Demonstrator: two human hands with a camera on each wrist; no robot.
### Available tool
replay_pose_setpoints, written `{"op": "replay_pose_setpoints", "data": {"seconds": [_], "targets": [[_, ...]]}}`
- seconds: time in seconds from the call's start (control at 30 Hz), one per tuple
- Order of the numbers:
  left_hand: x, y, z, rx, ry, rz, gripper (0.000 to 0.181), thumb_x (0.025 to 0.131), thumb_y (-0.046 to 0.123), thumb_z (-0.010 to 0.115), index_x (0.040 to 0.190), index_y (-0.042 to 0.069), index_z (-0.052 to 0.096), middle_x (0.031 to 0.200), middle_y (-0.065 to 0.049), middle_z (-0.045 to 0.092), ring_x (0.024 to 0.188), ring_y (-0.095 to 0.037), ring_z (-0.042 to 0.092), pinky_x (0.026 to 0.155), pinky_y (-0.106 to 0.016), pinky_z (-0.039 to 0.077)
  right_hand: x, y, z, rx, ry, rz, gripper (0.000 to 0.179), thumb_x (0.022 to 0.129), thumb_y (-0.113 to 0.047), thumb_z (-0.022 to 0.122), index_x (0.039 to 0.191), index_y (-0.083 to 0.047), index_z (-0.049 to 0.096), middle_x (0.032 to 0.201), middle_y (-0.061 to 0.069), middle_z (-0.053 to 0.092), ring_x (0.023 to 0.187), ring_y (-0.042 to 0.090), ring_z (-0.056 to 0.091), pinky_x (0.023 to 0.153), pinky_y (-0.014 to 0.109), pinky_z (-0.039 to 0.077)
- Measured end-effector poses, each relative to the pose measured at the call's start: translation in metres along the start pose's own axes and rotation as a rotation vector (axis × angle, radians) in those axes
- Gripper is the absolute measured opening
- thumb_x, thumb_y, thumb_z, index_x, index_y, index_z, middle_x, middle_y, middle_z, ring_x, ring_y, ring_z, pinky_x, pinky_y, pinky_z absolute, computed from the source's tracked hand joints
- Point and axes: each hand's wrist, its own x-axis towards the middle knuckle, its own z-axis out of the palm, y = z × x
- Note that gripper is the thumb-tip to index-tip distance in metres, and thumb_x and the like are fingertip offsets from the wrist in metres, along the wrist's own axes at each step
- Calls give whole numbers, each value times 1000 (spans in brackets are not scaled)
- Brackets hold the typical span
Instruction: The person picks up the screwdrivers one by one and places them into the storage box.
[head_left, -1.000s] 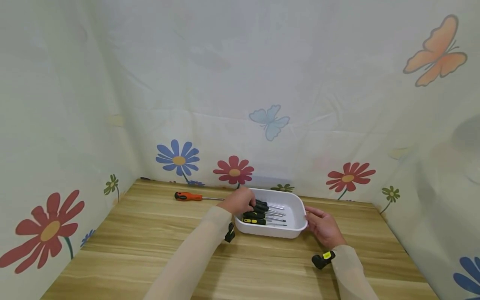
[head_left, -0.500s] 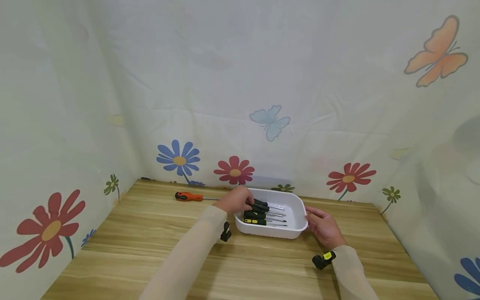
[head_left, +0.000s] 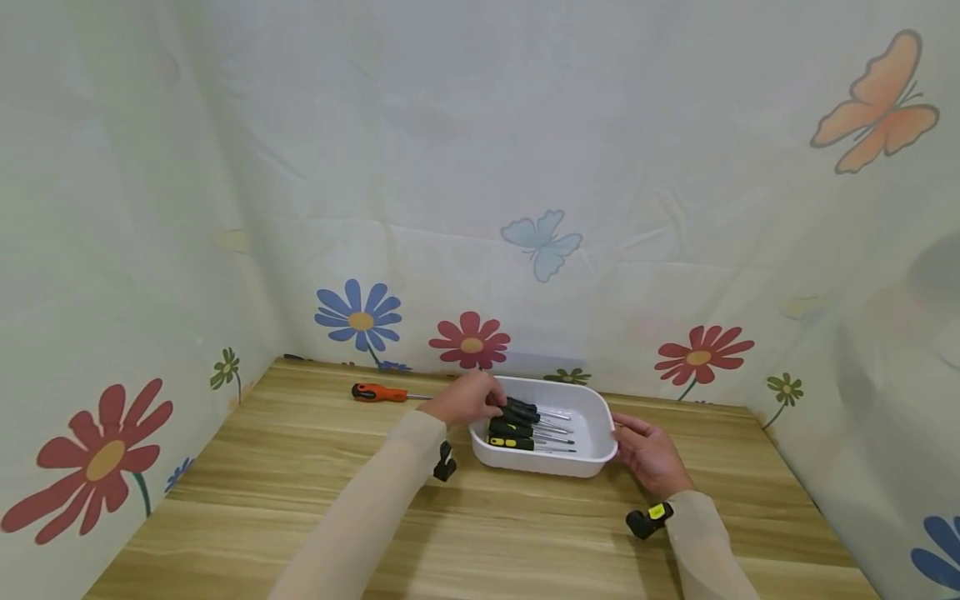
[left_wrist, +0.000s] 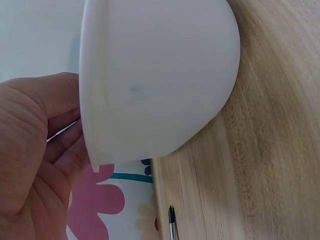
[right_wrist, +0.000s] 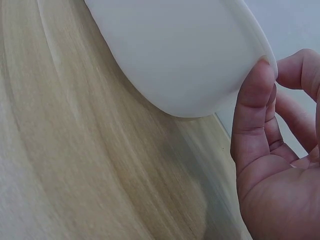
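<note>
A white plastic tray (head_left: 555, 471) stands near the back of the wooden table. Inside lie several screwdrivers with black and yellow handles (head_left: 512, 443), their shafts toward the right. My left hand (head_left: 467, 398) hangs over the tray's left end beside the handles, fingers loosely bent. In the left wrist view its fingertips are hidden behind the tray wall (left_wrist: 165, 75), and nothing shows in its grasp. With thumb and forefinger, my right hand (right_wrist: 280, 150) pinches the rim at the tray's right end. An orange and black screwdriver (head_left: 381, 392) lies on the table left of the tray.
Wood-grain table (head_left: 540, 533) extends in front of the tray. Behind and on both sides hangs a pale curtain (head_left: 420, 167) printed with flowers and butterflies. In the left wrist view, a dark screwdriver tip (left_wrist: 172, 215) lies just beyond the tray.
My left hand has drawn slightly left, uncovering more of the screwdriver handles, which stay in place. My right hand still holds the rim.
</note>
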Motion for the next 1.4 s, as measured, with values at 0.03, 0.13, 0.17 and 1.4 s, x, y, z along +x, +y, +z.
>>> {"op": "replay_pose_setpoints", "data": {"seconds": [0.03, 0.13, 0.17, 1.4], "targets": [[0, -2, 0, -15, 8, 4, 17, 91, 17, 79, 108, 15, 80, 100, 4, 75, 86, -10, 65, 89, -27, 59, 0, 0, 0, 1, -2, -1, 49, 101, -6, 62, 148, 2, 50, 119, 2, 74, 85, 13, 68, 76, 25, 60], [-2, -7, -1, -73, 38, 16, 18, 91, 18, 79, 110, 15, 79, 101, 4, 75, 87, -11, 65, 89, -28, 59, 0, 1, -1, 5, -1, -1, 49, 101, -6, 63, 148, 2, 51, 120, 3, 75, 86, 13, 69, 77, 25, 60], [-3, -9, -1, -94, 52, 19, 20, 92, 18, 79, 111, 14, 79, 101, 3, 75, 88, -12, 65, 89, -29, 59, 0, 1, -1, 3, -3, 0, 50, 101, -7, 63, 148, 1, 50, 120, 2, 75, 86, 13, 69, 77, 25, 60], [-80, -149, -31, -403, 281, -52, 41, 86, 36, 84, 121, 16, 76, 128, -6, 70, 130, -34, 60, 110, -56, 48, 3, 4, -1, 9, -3, -12, 50, 101, -7, 63, 148, 3, 49, 116, 0, 75, 84, 11, 69, 75, 24, 60]]}}
